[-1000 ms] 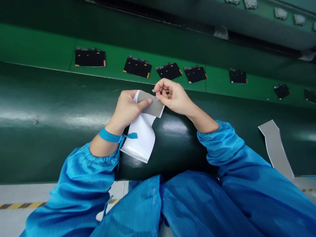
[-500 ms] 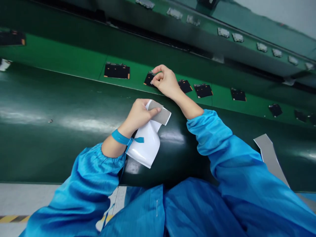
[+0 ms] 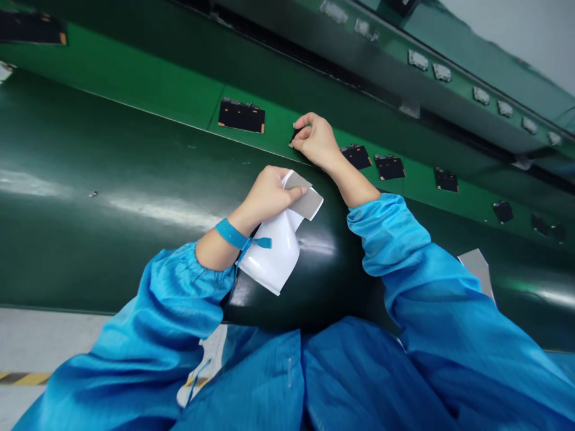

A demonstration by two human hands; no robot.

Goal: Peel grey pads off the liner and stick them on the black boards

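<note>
My left hand [image 3: 274,194] is closed on a bent white backing sheet [image 3: 274,254] with grey sticker pieces [image 3: 308,200] at its upper end. The thumb presses on the grey part, and the white part hangs down over the table edge side. Farther up, my right hand [image 3: 317,140] is over the green belt, thumb and fingers curled around a small black panel [image 3: 295,135]. Most of that panel is hidden by the hand. Left of it lies another black panel [image 3: 242,115] with orange corners; to the right is a similar black panel [image 3: 357,157].
More black panels [image 3: 389,167] lie along the green belt [image 3: 148,90]. A grey strip [image 3: 477,266] rests on the dark green tabletop [image 3: 112,161] by my right sleeve. Several small clear-wrapped parts [image 3: 417,60] sit on the upper shelf. A blue wristband [image 3: 231,233] circles my left wrist.
The view has shifted, so the belt's panels appear farther right. My right hand has moved farther over the black panel and now covers most of it. My left hand keeps the sheet.
</note>
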